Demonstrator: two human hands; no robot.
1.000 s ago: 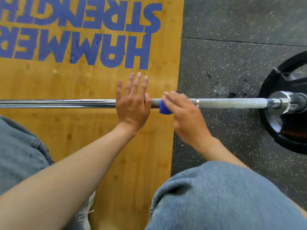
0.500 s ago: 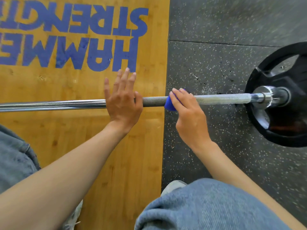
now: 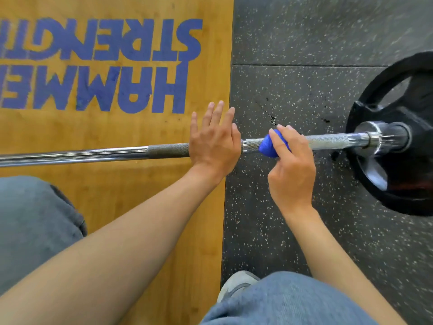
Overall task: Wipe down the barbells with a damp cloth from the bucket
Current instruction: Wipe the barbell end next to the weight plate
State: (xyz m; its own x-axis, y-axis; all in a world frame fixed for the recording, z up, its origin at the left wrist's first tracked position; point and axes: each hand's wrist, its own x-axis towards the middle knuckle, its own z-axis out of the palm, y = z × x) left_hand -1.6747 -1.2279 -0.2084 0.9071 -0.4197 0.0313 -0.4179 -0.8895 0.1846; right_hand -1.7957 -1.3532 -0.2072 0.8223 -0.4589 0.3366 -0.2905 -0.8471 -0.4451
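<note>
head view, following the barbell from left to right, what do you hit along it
smooth bar shaft → dark knurled section → left hand pressing flat on the bar → blue cloth → right hand gripping the cloth → light knurled section → collar → black weight plate

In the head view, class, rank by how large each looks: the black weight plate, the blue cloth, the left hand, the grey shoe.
1. black weight plate, though cut off by the frame edge
2. left hand
3. blue cloth and grey shoe: similar, both partly hidden, unranked
</note>
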